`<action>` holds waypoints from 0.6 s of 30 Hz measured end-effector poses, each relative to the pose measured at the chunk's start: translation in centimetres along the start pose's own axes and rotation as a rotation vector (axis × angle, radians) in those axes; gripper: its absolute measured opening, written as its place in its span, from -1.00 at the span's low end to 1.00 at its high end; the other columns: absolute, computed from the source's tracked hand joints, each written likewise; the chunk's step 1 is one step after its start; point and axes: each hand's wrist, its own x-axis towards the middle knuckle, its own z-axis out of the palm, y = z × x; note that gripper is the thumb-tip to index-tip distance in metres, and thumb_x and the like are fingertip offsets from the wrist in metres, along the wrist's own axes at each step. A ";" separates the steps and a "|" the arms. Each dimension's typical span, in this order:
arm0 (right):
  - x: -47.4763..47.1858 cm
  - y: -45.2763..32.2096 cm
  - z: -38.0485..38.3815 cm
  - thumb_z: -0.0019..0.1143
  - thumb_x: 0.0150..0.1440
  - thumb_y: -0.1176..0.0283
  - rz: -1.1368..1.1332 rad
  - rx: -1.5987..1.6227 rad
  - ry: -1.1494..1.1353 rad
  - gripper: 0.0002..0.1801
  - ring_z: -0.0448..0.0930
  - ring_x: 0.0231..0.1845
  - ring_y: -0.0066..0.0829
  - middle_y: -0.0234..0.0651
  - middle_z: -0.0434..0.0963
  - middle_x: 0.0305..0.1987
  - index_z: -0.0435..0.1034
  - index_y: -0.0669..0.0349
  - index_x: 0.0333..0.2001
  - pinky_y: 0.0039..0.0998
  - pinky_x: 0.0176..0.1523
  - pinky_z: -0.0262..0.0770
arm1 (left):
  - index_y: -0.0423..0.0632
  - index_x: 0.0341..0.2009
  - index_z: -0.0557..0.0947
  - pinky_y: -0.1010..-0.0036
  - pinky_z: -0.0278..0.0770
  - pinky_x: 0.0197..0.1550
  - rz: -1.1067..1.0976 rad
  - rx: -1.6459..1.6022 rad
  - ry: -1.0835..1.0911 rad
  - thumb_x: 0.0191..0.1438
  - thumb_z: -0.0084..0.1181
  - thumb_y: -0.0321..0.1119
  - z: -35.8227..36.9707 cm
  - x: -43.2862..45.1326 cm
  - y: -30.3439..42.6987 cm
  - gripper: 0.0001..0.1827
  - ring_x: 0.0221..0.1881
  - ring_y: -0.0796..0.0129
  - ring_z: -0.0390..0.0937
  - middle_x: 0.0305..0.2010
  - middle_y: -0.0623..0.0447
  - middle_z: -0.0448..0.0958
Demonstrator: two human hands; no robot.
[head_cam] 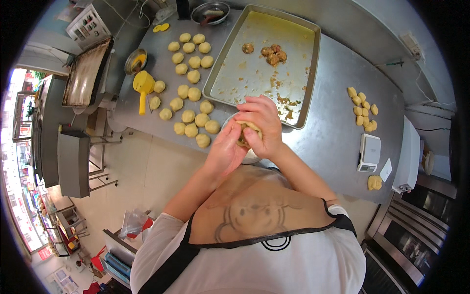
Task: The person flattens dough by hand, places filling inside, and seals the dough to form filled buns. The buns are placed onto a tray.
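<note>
Both hands cup one round of pale yellow dough (259, 131) wrapped partway around a brown filling (242, 136). My left hand (229, 149) supports it from the left, fingers at its rim. My right hand (265, 126) curls over the other side, its thumb pressing at the opening. Beneath the hands is a bowl (253, 157) with something white in it, mostly hidden. Just beyond them, a metal baking tray (253, 88) holds several brown filling balls (273, 55) and oily scraps. Left of the tray sit several smooth dough balls (194, 94) on the steel table.
At left are a yellow plastic scoop (143, 84) and a metal bowl (136, 61). Another bowl (210, 13) stands at the back. Several small dough pieces (363, 110), a digital scale (369, 152), a scraper (386, 169) and a dough lump (375, 182) lie on the right.
</note>
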 end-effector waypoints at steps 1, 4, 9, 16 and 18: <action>0.2 -0.3 0.4 0.09 -0.07 0.40 0.082 0.028 0.112 -0.55 0.45 0.10 -0.05 -0.19 0.47 0.06 0.41 0.14 -0.02 -0.01 0.23 0.20 | -0.11 0.31 0.17 0.30 0.30 0.28 0.022 -0.089 -0.046 0.37 -0.26 -0.18 0.5 0.4 0.3 -0.50 0.28 0.29 0.27 0.29 0.00 0.25; 1.0 -1.9 1.3 0.05 -0.05 0.39 0.230 0.116 0.265 -0.58 0.43 0.14 -0.04 -0.23 0.50 0.03 0.41 0.14 -0.03 0.02 0.27 0.14 | -0.10 0.34 0.12 0.26 0.25 0.31 0.058 0.104 -0.019 0.37 -0.25 -0.19 0.7 0.7 0.9 -0.48 0.30 0.26 0.25 0.30 0.00 0.24; 0.4 -1.6 -0.3 -0.06 0.01 0.40 0.167 0.072 -0.039 -0.69 0.42 0.22 -0.05 -0.23 0.54 0.00 0.45 0.14 -0.13 0.05 0.30 0.09 | -0.11 0.34 0.12 0.26 0.25 0.31 -0.024 0.161 -0.002 0.35 -0.22 -0.20 0.3 -0.6 0.3 -0.47 0.31 0.25 0.25 0.29 -0.01 0.25; 1.6 -3.6 0.8 -0.01 0.03 0.39 0.313 0.222 0.225 -0.84 0.49 0.16 -0.12 -0.27 0.60 -0.10 0.48 0.17 -0.35 -0.01 0.31 0.11 | -0.08 0.35 0.09 0.30 0.23 0.31 0.114 0.184 0.020 0.37 -0.27 -0.26 0.9 0.2 0.7 -0.50 0.27 0.28 0.27 0.27 0.00 0.25; 1.4 -2.6 0.1 0.01 0.04 0.40 0.291 0.116 0.077 -0.87 0.50 0.15 -0.14 -0.28 0.61 -0.11 0.48 0.16 -0.36 0.01 0.32 0.10 | -0.09 0.35 0.09 0.32 0.24 0.31 0.069 0.190 0.019 0.37 -0.28 -0.28 0.1 -0.2 0.0 -0.50 0.27 0.29 0.27 0.26 0.00 0.25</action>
